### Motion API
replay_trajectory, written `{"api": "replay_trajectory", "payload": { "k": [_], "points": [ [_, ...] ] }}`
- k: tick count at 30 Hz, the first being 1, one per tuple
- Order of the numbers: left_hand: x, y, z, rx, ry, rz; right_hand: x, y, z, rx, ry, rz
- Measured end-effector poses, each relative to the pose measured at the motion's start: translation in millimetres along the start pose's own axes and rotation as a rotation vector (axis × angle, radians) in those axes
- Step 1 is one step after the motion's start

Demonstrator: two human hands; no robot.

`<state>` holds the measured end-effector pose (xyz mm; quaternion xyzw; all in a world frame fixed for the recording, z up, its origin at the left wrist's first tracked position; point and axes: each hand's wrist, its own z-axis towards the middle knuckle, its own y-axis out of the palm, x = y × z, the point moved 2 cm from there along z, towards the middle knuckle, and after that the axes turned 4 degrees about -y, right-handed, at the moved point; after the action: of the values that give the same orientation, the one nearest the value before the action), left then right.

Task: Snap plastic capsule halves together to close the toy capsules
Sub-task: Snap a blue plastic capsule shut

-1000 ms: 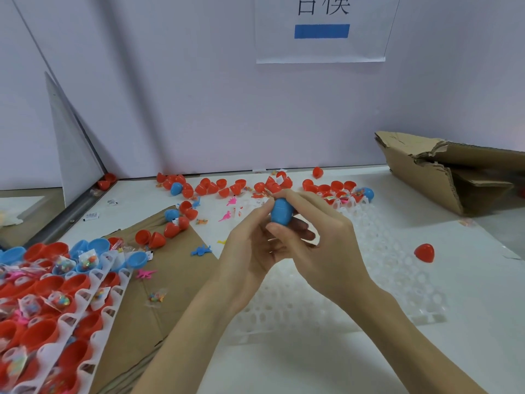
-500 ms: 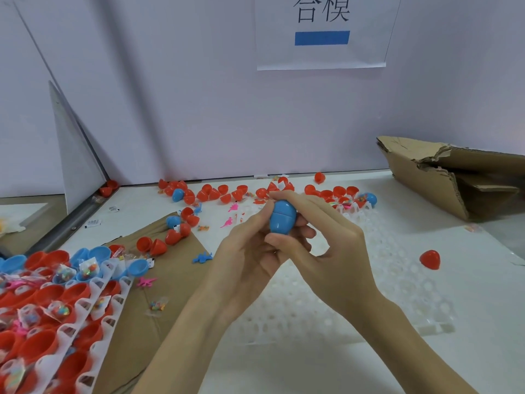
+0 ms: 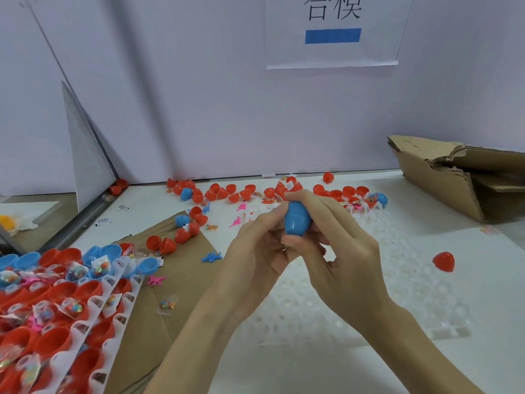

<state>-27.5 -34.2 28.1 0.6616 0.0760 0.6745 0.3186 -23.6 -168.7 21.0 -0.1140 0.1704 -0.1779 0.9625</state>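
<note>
A blue egg-shaped capsule stands upright between both hands at mid-table, its two halves joined with a seam across the middle. My right hand grips it, forefinger over the top and thumb under the bottom. My left hand holds it from the left, fingertips on its side. Loose red capsule halves and a few blue ones lie along the back wall. A white tray at the lower left holds several red and blue halves with small bagged toys.
A white empty holed tray lies under and right of the hands, a single red half on it. Brown cardboard covers the left table. A torn cardboard box sits at the back right. Small plastic toy figures are scattered about.
The capsule has come more into view between the fingers and now stands upright with its seam showing. Both hands have stayed together on it.
</note>
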Motion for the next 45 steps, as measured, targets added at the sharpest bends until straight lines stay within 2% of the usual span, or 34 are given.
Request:
{"api": "replay_trajectory", "payload": {
  "k": [4,7,9,12,14,17,20,23,27,31,36,38,41,43,45],
  "points": [
    [-3,-3,1,0.027,-0.006,0.056,1,2,0,-0.004,0.017,-0.017],
    [-3,-4,5,0.175,0.067,0.324,4,1,1,-0.049,0.051,-0.069],
    [-2,-6,8,0.25,0.107,0.41,7,1,2,-0.092,0.064,-0.112],
    [-4,-10,9,0.227,0.112,0.456,12,0,2,-0.154,0.09,-0.154],
    [-6,-12,10,0.212,0.085,0.443,14,0,0,-0.178,0.104,-0.157],
    [-5,-13,11,0.166,0.01,0.24,13,2,-1,-0.171,0.147,-0.091],
    [-5,-14,10,0.113,-0.06,0.034,10,3,-1,-0.101,0.171,-0.022],
    [-5,-13,8,0.064,-0.068,-0.037,6,3,0,-0.058,0.186,0.023],
    [-7,-15,8,0.075,-0.056,0.061,5,3,0,-0.053,0.201,0.03],
    [-10,-15,13,0.164,-0.032,0.2,12,3,-2,-0.071,0.224,-0.035],
    [-15,-21,15,0.205,0.004,0.381,20,6,-6,-0.184,0.261,-0.106],
    [-14,-22,16,0.244,-0.019,0.323,24,9,-7,-0.266,0.33,-0.078],
    [-8,-30,16,0.371,-0.006,0.063,29,12,-9,-0.35,0.453,-0.101],
    [0,-40,14,0.436,0.006,-0.117,32,11,-10,-0.331,0.509,-0.128],
    [6,-50,11,0.446,-0.03,-0.2,33,9,-10,-0.294,0.553,-0.13]
  ]
}}
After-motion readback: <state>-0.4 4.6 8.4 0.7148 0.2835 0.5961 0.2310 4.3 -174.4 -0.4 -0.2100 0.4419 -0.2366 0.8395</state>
